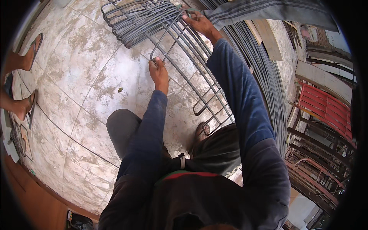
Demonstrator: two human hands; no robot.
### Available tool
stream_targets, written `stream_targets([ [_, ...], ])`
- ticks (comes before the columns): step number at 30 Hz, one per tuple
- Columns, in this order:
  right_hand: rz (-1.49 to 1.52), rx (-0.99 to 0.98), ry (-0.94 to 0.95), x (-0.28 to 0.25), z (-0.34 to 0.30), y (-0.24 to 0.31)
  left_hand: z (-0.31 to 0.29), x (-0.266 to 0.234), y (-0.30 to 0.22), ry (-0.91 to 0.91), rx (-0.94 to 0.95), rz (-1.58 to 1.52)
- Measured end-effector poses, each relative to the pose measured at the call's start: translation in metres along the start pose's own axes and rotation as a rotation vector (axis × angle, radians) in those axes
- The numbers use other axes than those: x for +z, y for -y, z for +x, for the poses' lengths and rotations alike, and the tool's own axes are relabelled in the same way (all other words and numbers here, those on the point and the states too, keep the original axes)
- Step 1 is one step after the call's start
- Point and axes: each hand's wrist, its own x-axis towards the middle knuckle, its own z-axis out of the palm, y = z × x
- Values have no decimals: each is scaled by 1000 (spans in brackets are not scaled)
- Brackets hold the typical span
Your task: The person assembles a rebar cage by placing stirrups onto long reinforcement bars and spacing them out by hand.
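Observation:
A frame of long grey steel bars (183, 71) runs from the far middle down toward my right foot. Several rectangular rebar stirrups (142, 25) are bunched around its far end. One stirrup (162, 37) stands apart from the bunch, tilted across the bars. My left hand (158, 74) is closed, pinching this stirrup's near left corner. At its far right corner, my right hand (200, 23) has its fingers curled on the same wire, partly hidden by the bars. Two more stirrups (200, 109) hang around the bars nearer to me.
Long loose rebar (264, 88) lies along the right, with wooden boards (266, 40) over it. A co-worker's grey-trousered leg (268, 11) reaches in at the top right. Another person's sandalled feet (28, 105) stand at the left. A red slatted metal piece (326, 109) rests at the right.

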Motion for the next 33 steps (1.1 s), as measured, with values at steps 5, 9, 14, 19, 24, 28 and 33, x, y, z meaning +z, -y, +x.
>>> stream_targets([
  [5, -209, 63, 99, -11, -21, 17, -15, -10, -5, -15, 211, 259],
  [9, -405, 35, 116, -36, -45, 29, -28, -16, -29, 222, 337, 475],
  [14, -567, 75, 163, -61, -61, 27, -35, -39, -47, 539, 337, 667],
  [19, -626, 19, 101, -47, -78, 3, -58, -54, -28, 844, 384, 938],
  [24, -385, 81, 37, -21, -115, -17, -52, -57, -14, 745, 257, 1092],
  [28, -399, 182, -246, -3, -147, -29, -38, -60, -16, 902, 235, 1111],
  [33, -424, 62, -360, 5, -145, -30, -10, -78, -40, 859, 478, 1069],
])
